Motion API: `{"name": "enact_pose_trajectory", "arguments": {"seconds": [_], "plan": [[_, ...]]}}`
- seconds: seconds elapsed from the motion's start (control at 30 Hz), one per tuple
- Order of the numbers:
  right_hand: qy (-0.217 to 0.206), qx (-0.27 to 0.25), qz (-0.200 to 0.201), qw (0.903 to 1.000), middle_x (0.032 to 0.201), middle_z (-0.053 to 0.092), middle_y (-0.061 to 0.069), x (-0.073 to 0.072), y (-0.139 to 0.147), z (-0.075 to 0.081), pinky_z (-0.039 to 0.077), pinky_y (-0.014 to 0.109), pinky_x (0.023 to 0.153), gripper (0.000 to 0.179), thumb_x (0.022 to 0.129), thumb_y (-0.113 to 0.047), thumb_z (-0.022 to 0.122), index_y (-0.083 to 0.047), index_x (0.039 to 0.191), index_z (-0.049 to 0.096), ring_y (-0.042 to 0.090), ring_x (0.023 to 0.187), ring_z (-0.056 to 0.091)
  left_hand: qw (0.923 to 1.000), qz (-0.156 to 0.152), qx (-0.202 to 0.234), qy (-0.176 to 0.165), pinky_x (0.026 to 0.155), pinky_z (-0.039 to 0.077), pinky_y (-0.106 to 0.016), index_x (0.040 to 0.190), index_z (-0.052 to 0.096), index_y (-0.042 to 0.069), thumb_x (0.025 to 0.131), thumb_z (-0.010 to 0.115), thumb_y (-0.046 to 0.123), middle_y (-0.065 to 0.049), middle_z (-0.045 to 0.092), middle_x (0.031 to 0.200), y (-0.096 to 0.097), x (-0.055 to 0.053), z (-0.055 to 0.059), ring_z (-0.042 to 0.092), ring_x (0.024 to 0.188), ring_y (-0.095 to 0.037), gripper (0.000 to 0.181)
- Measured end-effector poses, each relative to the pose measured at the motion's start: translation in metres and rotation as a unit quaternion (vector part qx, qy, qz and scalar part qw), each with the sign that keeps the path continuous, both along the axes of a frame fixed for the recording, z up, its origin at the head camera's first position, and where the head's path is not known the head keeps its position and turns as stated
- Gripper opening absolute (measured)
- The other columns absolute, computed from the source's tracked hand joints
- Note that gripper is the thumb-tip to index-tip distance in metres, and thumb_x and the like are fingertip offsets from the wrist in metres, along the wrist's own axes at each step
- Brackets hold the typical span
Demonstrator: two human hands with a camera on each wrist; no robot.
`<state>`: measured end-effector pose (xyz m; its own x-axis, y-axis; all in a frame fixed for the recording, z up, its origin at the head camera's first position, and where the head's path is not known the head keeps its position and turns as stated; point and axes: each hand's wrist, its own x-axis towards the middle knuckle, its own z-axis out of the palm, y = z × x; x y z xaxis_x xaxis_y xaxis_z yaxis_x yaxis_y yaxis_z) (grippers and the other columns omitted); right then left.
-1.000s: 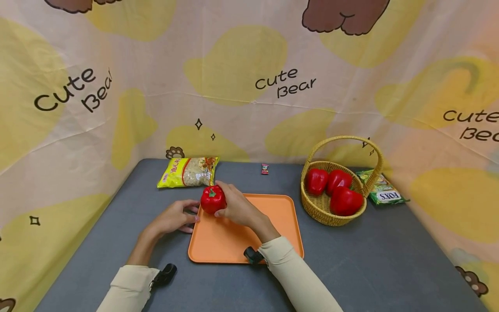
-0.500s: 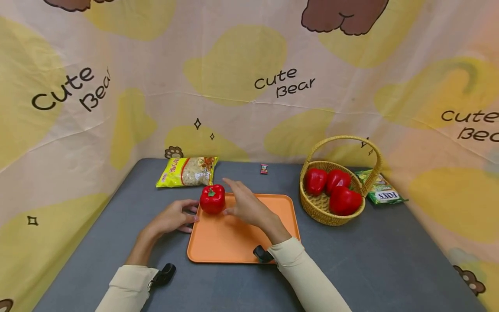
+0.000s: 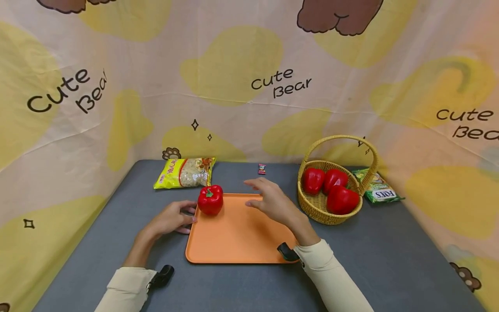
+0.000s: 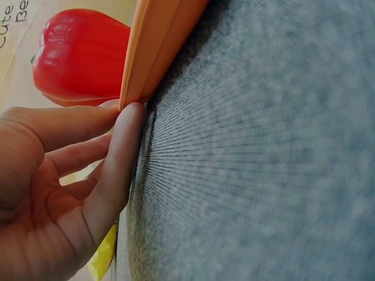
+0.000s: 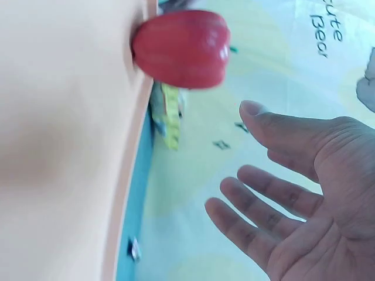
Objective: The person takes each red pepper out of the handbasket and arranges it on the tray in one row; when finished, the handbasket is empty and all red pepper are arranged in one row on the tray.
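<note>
A red bell pepper (image 3: pixel 210 201) stands stem up in the far left corner of the orange tray (image 3: pixel 238 245). My left hand (image 3: pixel 171 219) pinches the left rim of that tray, which the left wrist view shows between thumb and fingers, close beside the pepper (image 4: pixel 82 58). Above the right half of the tray hovers my right hand (image 3: pixel 278 206), its fingers spread and holding nothing. In the right wrist view the same hand (image 5: pixel 310 193) is apart from the pepper (image 5: pixel 184 50).
Right of the tray stands a wicker basket (image 3: pixel 317 214) with a tall handle, holding three red bell peppers (image 3: pixel 342 200). A green packet (image 3: pixel 380 190) lies behind it. At the back are a yellow food bag (image 3: pixel 185 172) and a small wrapped candy (image 3: pixel 262 168).
My right hand has let go of the bell pepper and moved right, away from it. The pepper stays on the tray, and my left hand keeps its place at the rim.
</note>
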<state>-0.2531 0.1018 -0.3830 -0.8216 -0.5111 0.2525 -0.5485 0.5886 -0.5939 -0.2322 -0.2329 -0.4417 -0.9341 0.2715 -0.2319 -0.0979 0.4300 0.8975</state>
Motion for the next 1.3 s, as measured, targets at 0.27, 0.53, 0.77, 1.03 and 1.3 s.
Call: {"name": "enact_pose_trajectory", "arguments": {"seconds": [0.27, 0.53, 0.77, 1.03, 1.3], "plan": [[0.023, -0.014, -0.024, 0.9994, 0.133, 0.069, 0.014, 0.004, 0.046, 0.008, 0.060, 0.055, 0.098, 0.056, 0.089, -0.010, 0.085, -0.004, 0.142, 0.065, 0.034, 0.119, 0.069, 1.0000, -0.001, -0.002, -0.001, 0.074, 0.067, -0.040, 0.153, 0.042, -0.012, 0.099, 0.069, 0.006, -0.028, 0.058, 0.136, -0.001, -0.001, 0.000, 0.070, 0.096, -0.022, 0.063], [0.003, -0.017, -0.077, 0.9969, 0.135, 0.071, 0.013, 0.004, 0.092, 0.015, 0.059, 0.055, 0.101, 0.056, 0.089, -0.015, 0.086, -0.009, 0.141, 0.067, 0.033, 0.118, 0.069, 0.9999, 0.005, -0.013, -0.007, 0.075, 0.067, -0.040, 0.153, 0.043, -0.011, 0.099, 0.070, 0.007, -0.028, 0.058, 0.137, 0.001, -0.002, 0.001, 0.070, 0.097, -0.023, 0.063], [-0.030, -0.050, -0.107, 0.9925, 0.132, 0.071, 0.019, 0.004, 0.126, 0.022, 0.061, 0.055, 0.098, 0.055, 0.091, -0.014, 0.085, -0.003, 0.141, 0.065, 0.040, 0.118, 0.069, 0.9999, 0.000, -0.015, -0.002, 0.075, 0.067, -0.041, 0.154, 0.042, -0.012, 0.099, 0.070, 0.007, -0.029, 0.057, 0.137, -0.001, -0.002, 0.001, 0.070, 0.098, -0.023, 0.064], [-0.033, -0.059, -0.122, 0.9902, 0.132, 0.071, 0.020, -0.003, 0.161, 0.022, 0.059, 0.023, 0.093, 0.058, 0.093, -0.022, 0.084, -0.004, 0.143, 0.063, 0.040, 0.117, 0.069, 0.9999, -0.002, -0.010, -0.001, 0.074, 0.067, -0.040, 0.154, 0.042, -0.012, 0.099, 0.070, 0.008, -0.029, 0.057, 0.136, -0.001, 0.000, 0.002, 0.070, 0.097, -0.022, 0.065], [-0.046, -0.085, -0.147, 0.9843, 0.134, 0.068, 0.024, 0.004, 0.193, 0.028, 0.054, 0.010, 0.085, 0.061, 0.095, -0.021, 0.082, -0.004, 0.149, 0.058, 0.039, 0.118, 0.068, 0.9999, 0.000, -0.011, -0.007, 0.074, 0.067, -0.039, 0.154, 0.042, -0.011, 0.099, 0.071, 0.009, -0.028, 0.057, 0.137, -0.001, -0.001, 0.002, 0.069, 0.096, -0.021, 0.065]]}}
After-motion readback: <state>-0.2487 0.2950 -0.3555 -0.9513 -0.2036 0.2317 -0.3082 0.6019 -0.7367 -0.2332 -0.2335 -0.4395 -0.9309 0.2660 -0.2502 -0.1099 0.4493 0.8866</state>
